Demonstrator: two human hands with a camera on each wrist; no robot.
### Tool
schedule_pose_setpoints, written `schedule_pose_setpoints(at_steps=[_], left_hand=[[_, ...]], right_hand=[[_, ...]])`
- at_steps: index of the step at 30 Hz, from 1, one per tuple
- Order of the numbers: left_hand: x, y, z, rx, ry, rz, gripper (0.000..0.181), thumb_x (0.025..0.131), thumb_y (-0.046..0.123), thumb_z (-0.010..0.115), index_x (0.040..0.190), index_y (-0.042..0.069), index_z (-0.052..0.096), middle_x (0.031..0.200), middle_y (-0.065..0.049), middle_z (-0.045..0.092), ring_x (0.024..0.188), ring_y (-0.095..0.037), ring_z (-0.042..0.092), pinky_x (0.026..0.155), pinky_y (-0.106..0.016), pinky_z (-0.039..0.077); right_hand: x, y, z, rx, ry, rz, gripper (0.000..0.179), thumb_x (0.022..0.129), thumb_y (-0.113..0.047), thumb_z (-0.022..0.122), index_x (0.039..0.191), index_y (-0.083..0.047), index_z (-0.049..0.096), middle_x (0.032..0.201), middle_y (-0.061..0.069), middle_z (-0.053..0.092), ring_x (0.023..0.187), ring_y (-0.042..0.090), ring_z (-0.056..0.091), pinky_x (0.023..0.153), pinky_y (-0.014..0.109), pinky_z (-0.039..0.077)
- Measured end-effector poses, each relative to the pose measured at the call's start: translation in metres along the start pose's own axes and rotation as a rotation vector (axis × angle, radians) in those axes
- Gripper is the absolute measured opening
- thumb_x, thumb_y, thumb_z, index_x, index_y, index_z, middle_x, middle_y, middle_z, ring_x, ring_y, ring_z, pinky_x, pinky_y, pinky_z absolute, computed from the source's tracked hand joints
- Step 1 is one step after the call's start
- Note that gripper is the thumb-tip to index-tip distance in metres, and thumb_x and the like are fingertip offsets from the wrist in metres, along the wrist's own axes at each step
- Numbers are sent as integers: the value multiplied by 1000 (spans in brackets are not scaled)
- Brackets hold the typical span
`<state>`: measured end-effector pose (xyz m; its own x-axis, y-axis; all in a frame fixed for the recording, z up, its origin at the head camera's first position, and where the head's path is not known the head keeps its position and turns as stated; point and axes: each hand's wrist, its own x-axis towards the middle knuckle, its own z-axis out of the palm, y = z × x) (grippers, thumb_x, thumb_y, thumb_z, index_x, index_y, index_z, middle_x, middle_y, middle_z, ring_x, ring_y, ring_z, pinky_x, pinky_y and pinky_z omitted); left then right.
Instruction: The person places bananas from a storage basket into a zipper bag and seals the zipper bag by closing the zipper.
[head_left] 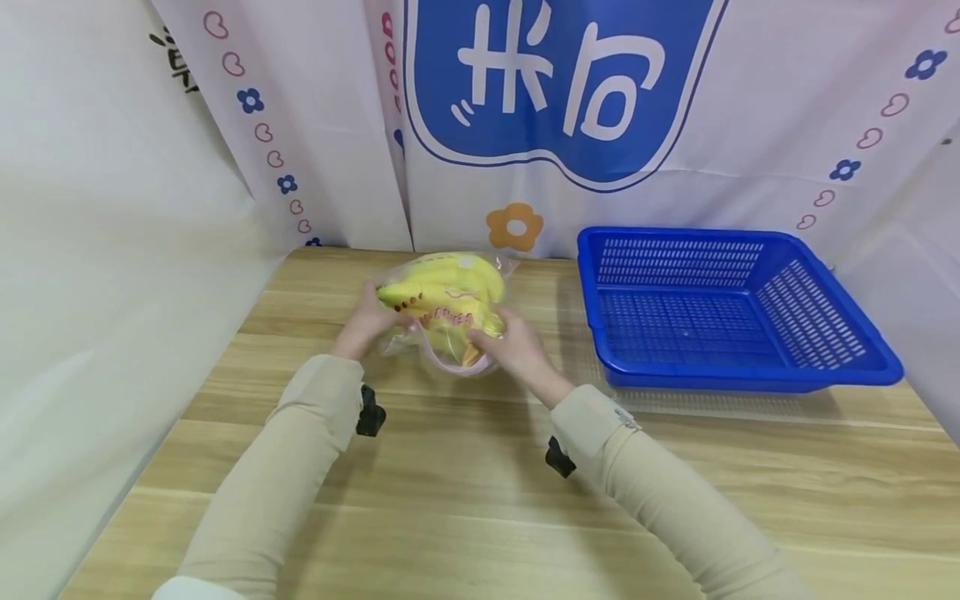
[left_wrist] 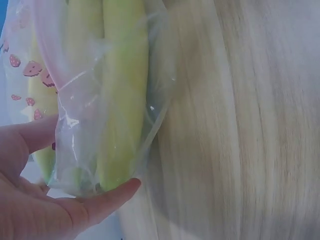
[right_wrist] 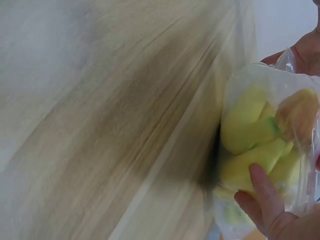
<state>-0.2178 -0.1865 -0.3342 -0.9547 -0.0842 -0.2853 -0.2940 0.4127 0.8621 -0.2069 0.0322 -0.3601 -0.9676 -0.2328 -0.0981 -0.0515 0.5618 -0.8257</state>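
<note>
A clear zip-style plastic bag [head_left: 450, 329] with a pink edge and small red prints is held just above the table, near its back. Inside are yellow bananas [left_wrist: 122, 90] with greenish ends and, in the right wrist view, an orange-brown piece [right_wrist: 300, 115] whose kind I cannot tell. My left hand [head_left: 366, 321] grips the bag's left end, thumb and fingers on either side of it. On the right side my right hand [head_left: 519, 346] holds the bag, its thumb lying over the plastic; some of its fingers are hidden behind.
To the right, a blue plastic basket [head_left: 615, 371] with slotted walls stands on the wooden table [head_left: 435, 500]. A white printed curtain [head_left: 337, 125] hangs along the table's back edge, and white cloth [head_left: 112, 250] lines the left side.
</note>
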Motion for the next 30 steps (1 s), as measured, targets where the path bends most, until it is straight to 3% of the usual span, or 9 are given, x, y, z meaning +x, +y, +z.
schedule_pose_setpoints(at_steps=[8,10,12,17,22,27,30], left_hand=[[1,-1,-12,-35,110,-32,90,74,-17,57,147,4,7,152,-30,21,135,-45,33,113,-49,37],[1,-3,-17,-30,138,-48,92,72,-17,56,147,5,7,152,-30,21,135,-46,34,112,-50,38],[2,-5,-22,-25,159,-59,92,73,-17,56,147,6,7,153,-29,19,136,-46,32,113,-51,35],[3,-12,-34,-14,184,-67,92,73,-15,53,149,6,5,154,-28,19,136,-44,31,114,-50,35],[3,-21,-45,-8,214,-61,92,74,-15,53,150,6,7,155,-27,19,137,-44,31,113,-51,35],[4,-28,-50,-11,224,-52,91,75,-16,50,152,10,10,157,-24,17,136,-44,32,107,-49,42],[4,-29,-51,28,220,-46,92,76,-15,51,153,12,8,158,-24,15,132,-42,36,94,-41,48]], right_hand=[[3,-5,16,93,-25,-14,71,88,-30,68,148,-12,35,153,12,37,134,31,44,108,44,43],[5,-8,22,110,-30,-24,71,87,-29,68,148,-13,34,153,12,36,134,30,44,108,43,44],[7,-11,27,121,-30,-28,72,88,-28,68,149,-14,34,153,13,37,123,30,53,101,41,49],[12,-17,40,122,-25,-11,72,87,-28,68,149,-16,33,152,13,39,111,28,58,94,38,52],[15,-19,48,178,-80,-9,74,87,-23,68,150,-20,30,153,12,37,110,31,61,88,38,55],[18,-16,51,285,-120,-7,75,85,-14,68,150,-20,30,151,13,38,128,32,51,101,40,49],[19,-16,50,345,-139,1,75,85,-11,67,150,-20,30,151,14,39,131,33,48,104,41,48]])
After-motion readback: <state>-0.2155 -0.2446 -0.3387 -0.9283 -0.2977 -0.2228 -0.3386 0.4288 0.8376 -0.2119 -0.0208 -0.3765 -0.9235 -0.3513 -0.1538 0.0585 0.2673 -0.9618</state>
